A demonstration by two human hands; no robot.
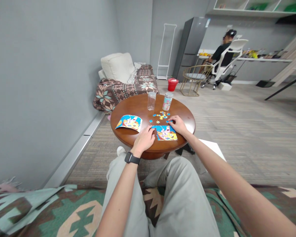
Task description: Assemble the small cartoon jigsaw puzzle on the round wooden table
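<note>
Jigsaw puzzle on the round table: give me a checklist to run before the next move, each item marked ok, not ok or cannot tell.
Picture card face up beside the assembled puzzle section: ok.
Loose puzzle pieces within reach on the round wooden table: ok.
Left hand off the assembled section: not ok, it rests on the section's left edge.
Right hand holding a piece: cannot tell, its fingertips are by a blue piece.
Clear plastic jar and printed canister upright, apart from the pieces: ok.
</note>
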